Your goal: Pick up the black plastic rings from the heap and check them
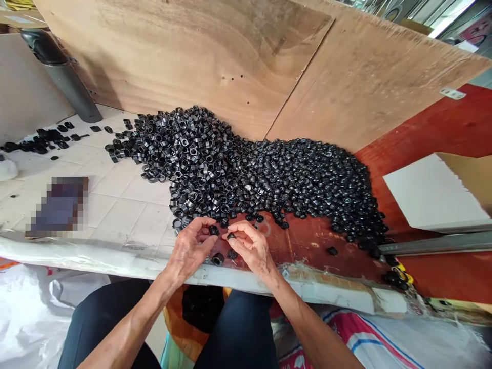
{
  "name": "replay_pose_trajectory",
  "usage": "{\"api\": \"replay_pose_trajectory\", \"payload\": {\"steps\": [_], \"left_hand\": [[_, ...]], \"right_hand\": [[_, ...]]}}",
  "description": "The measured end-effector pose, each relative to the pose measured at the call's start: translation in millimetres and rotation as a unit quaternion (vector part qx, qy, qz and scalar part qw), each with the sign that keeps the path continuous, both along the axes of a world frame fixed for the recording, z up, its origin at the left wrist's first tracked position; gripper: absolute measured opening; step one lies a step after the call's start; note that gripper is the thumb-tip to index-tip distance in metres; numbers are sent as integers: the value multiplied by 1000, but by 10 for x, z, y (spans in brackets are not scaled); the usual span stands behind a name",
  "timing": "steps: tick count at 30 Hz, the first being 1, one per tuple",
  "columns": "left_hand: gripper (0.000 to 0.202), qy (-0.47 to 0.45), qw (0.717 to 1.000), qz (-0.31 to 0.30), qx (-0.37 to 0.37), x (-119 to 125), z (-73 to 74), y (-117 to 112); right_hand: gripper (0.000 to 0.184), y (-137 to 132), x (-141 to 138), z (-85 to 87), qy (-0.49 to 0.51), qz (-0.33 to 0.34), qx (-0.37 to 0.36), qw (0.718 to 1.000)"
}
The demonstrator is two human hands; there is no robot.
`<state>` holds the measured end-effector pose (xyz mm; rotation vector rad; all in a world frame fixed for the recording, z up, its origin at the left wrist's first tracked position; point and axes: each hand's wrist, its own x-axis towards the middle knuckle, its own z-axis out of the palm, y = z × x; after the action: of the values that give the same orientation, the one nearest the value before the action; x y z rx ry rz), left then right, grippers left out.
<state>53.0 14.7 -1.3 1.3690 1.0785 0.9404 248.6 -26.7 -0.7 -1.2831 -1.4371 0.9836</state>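
Note:
My left hand (194,243) pinches a small black plastic ring (214,230) between thumb and fingers. Close beside it, my right hand (249,246) grips a small black plastic cap (231,236); the two pieces are apart. On the table just below my fingers lie a loose black ring (218,259) and another small round black part (232,254). Beyond my hands rises a heap of black plastic rings (188,148), which runs into a heap of smaller black caps (307,177) on the right.
A plywood board (215,56) stands behind the heaps. At the left are a grey tube (73,84), scattered black pieces (46,141) and a blurred-out flat object (57,207). On the right are a white box (430,195) and a metal bar (434,243). The table's padded edge (126,261) is near me.

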Motion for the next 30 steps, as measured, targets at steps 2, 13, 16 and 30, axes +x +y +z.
{"api": "replay_pose_trajectory", "payload": {"steps": [2, 13, 16, 30], "left_hand": [[29, -132, 989, -20, -69, -27, 40, -20], [28, -237, 966, -1, -102, -36, 120, -71], [31, -245, 964, 12, -105, -43, 106, -70], [30, -180, 981, 18, -72, -104, 185, -88]], "right_hand": [[14, 26, -5, -25, 45, -4, 11, 999], [18, 78, -108, 213, 55, -38, -55, 996], [18, 64, -153, 266, 80, -33, -48, 995], [21, 63, -356, 175, 54, -67, -46, 995]]}}
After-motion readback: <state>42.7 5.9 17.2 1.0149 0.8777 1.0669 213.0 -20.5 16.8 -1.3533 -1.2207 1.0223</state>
